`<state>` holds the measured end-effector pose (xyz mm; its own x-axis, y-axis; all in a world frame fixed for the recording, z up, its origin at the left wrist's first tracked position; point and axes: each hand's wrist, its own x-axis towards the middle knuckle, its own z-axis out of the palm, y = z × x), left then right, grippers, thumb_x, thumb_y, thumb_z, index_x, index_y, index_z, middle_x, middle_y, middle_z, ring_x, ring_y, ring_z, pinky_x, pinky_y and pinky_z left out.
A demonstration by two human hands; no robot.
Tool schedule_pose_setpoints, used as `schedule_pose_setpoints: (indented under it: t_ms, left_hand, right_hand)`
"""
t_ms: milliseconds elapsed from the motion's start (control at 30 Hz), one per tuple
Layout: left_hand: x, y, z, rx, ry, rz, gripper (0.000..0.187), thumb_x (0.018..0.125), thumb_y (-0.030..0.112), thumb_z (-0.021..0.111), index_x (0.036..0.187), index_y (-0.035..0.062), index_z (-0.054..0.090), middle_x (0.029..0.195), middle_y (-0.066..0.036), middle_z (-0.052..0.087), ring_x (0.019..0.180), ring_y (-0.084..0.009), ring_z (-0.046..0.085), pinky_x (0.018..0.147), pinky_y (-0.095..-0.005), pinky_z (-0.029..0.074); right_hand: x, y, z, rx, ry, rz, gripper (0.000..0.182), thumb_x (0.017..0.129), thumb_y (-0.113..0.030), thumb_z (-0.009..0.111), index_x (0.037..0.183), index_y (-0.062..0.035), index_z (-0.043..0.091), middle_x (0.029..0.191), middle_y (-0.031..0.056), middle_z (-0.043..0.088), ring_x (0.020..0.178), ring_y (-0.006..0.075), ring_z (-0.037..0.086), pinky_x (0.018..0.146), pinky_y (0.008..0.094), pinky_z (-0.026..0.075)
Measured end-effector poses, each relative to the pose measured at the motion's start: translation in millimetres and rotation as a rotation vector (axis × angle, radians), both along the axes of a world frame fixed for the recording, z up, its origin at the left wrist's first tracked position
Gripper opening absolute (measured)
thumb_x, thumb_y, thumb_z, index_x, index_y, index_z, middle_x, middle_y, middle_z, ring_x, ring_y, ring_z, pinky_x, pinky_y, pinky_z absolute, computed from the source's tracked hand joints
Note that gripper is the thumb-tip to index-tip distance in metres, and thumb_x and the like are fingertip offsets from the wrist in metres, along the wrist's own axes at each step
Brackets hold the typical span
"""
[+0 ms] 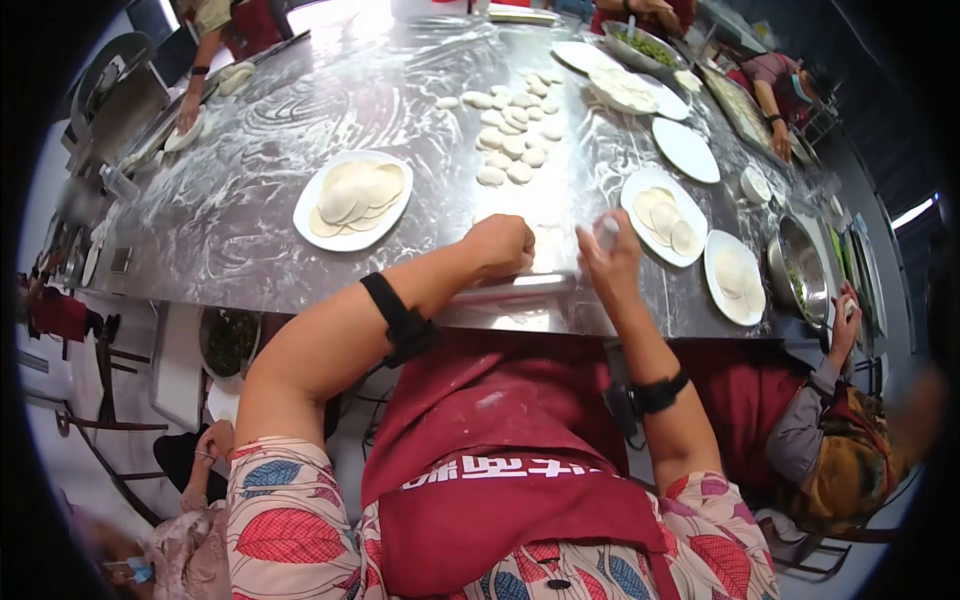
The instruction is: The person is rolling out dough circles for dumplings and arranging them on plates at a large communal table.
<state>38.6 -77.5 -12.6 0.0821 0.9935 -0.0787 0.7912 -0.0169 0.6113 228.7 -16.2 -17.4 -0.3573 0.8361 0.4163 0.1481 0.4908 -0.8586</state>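
Observation:
My left hand is closed in a fist over the floury steel table, near its front edge; whatever its fingers hold is hidden. My right hand is wrapped round what looks like a rolling pin, with only its pale rounded end showing. Beyond my hands, several small flattened dough pieces lie in a loose patch. To the left, a white plate bears a pile of round dough wrappers. Just right of my right hand, another white plate carries wrappers.
A third plate of wrappers and a metal bowl stand at the right. A bare white plate lies farther back. Other people work around the table; one hand touches dough at the far left, another person's hand is at the right.

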Motion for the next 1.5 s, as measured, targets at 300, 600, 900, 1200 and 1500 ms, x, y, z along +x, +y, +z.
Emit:
schedule_pose_setpoints:
  t_ms: [300, 600, 900, 1200, 1500]
  left_hand:
    - [18, -6, -5, 0.041, -0.027, 0.073, 0.014, 0.072, 0.014, 0.065, 0.081, 0.0040, 0.069, 0.072, -0.015, 0.066, 0.070, -0.0291, 0.064, 0.066, -0.0374, 0.049]
    - [-5, -18, -5, -0.107, -0.163, 0.059, 0.019, 0.068, 0.013, 0.066, 0.083, 0.0017, 0.065, 0.079, -0.016, 0.066, 0.074, -0.0272, 0.063, 0.067, -0.0348, 0.049]
    - [-10, -13, -3, -0.029, -0.075, -0.059, 0.018, 0.073, 0.010, 0.064, 0.086, -0.0015, 0.063, 0.081, -0.016, 0.066, 0.077, -0.0266, 0.064, 0.068, -0.0348, 0.049]
    - [-4, 0, -2, -0.023, -0.024, -0.041, 0.018, 0.077, 0.018, 0.062, 0.087, 0.0030, 0.064, 0.078, -0.016, 0.064, 0.075, -0.0313, 0.062, 0.068, -0.0382, 0.047]
    - [-1, -13, 1, -0.068, -0.061, -0.063, 0.019, 0.080, 0.018, 0.061, 0.087, 0.0003, 0.063, 0.080, -0.019, 0.064, 0.076, -0.0335, 0.061, 0.069, -0.0388, 0.047]
  right_hand:
    - [-7, -4, 9, -0.067, 0.002, -0.018, 0.022, 0.081, -0.006, 0.064, 0.090, -0.0057, 0.044, 0.059, 0.0034, 0.051, 0.050, 0.0110, 0.052, 0.044, 0.0269, 0.041]
    - [22, -32, 1, -0.011, -0.008, -0.005, 0.022, 0.081, -0.005, 0.064, 0.089, -0.0046, 0.044, 0.060, 0.0052, 0.052, 0.051, 0.0112, 0.053, 0.046, 0.0265, 0.042]
    - [28, -28, 0, -0.031, -0.059, 0.008, 0.023, 0.080, -0.003, 0.065, 0.090, -0.0056, 0.045, 0.060, 0.0063, 0.053, 0.052, 0.0126, 0.056, 0.047, 0.0273, 0.044]
    - [-18, 13, 4, 0.045, -0.050, -0.025, 0.028, 0.078, -0.008, 0.067, 0.093, -0.0036, 0.044, 0.062, 0.0118, 0.052, 0.048, 0.0166, 0.053, 0.045, 0.0307, 0.041]
    - [0, -8, 2, 0.039, -0.012, -0.051, 0.023, 0.080, -0.006, 0.065, 0.090, -0.0049, 0.044, 0.060, 0.0067, 0.051, 0.049, 0.0132, 0.052, 0.045, 0.0280, 0.041]
